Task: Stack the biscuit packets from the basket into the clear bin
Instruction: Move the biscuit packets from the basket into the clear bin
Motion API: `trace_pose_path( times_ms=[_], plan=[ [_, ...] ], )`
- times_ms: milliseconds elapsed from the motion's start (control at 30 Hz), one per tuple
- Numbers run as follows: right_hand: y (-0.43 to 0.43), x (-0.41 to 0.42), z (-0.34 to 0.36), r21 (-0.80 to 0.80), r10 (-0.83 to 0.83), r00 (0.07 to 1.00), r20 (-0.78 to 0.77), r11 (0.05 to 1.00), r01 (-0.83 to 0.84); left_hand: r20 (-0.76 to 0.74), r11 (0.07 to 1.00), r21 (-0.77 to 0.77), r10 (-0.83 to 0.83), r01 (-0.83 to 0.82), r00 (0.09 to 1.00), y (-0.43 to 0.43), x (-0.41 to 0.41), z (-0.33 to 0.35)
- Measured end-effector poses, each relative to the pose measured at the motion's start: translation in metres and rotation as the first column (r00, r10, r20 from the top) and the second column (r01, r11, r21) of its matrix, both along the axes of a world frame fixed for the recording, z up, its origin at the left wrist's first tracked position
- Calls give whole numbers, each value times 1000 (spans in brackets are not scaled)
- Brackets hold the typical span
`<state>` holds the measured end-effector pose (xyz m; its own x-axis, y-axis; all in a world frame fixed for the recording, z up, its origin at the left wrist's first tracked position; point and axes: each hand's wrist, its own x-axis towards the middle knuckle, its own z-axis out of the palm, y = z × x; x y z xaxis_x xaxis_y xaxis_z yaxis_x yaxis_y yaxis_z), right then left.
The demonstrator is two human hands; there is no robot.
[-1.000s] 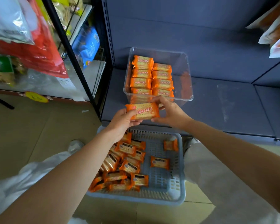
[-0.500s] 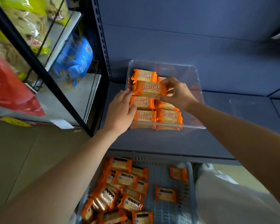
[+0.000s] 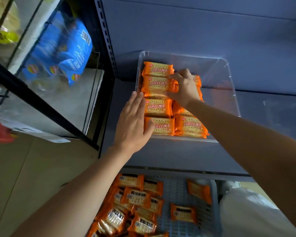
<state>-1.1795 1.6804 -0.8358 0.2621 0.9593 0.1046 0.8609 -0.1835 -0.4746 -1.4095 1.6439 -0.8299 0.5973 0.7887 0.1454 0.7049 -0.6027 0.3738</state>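
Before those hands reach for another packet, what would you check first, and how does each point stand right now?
1. The placed packet lies flat in the left row: ok.
2. The right hand is free of it: not ok, fingers pinch its end.
3. The left hand lies flat against the clear bin: ok.
4. Room left in the bin: ok, right side bare.
5. The basket holds more packets: ok.
6. Row under the right hand tidy: cannot tell, hidden.
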Motion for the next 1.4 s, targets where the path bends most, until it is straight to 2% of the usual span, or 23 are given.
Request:
trace_pose_path(
  times_ms=[133,367,500,600,700,767,867,933,1033,1100,1233,1400],
  plan=[
    [0,-5,4,-49,-21,999,49,998,24,-30,1000,10,4,-4,1000,0,0,1],
    [-22,-12,32,-73,-10,1000,19,997,12,-84,998,-32,-48,45,995,-2,-4,15],
    [-55,-29,55,81,60,991,-121,995,-50,-20,996,86,-17,19,1000,-24,-16,35],
    [-92,-52,74,159,154,950,-274,981,-113,40,984,178,3,-10,999,-52,-28,47],
    [-134,-80,78,160,219,888,-404,973,-167,36,988,153,-29,23,999,-83,-43,42],
    [-164,-96,68,137,260,866,-427,965,-222,16,993,95,-75,73,997,-106,-54,29],
    [-207,-114,36,16,247,861,-445,963,-268,-79,995,-46,-93,90,993,-141,-72,1],
    [-231,-121,7,-114,196,873,-447,955,-273,-197,984,-156,-113,82,974,-160,-85,-19],
    [-260,-127,-36,-296,98,884,-457,921,-255,-377,916,-401,-172,6,910,-180,-101,-45],
    [-272,-129,-62,-404,13,888,-459,888,-222,-458,864,-502,-221,-45,861,-186,-109,-60],
    [-289,-131,-105,-607,-122,891,-438,771,-192,-539,837,-540,-257,-94,802,-188,-118,-88],
    [-291,-141,-147,-738,-279,867,-413,660,-139,-542,831,-545,-248,-111,803,-190,-123,-120]
  ],
)
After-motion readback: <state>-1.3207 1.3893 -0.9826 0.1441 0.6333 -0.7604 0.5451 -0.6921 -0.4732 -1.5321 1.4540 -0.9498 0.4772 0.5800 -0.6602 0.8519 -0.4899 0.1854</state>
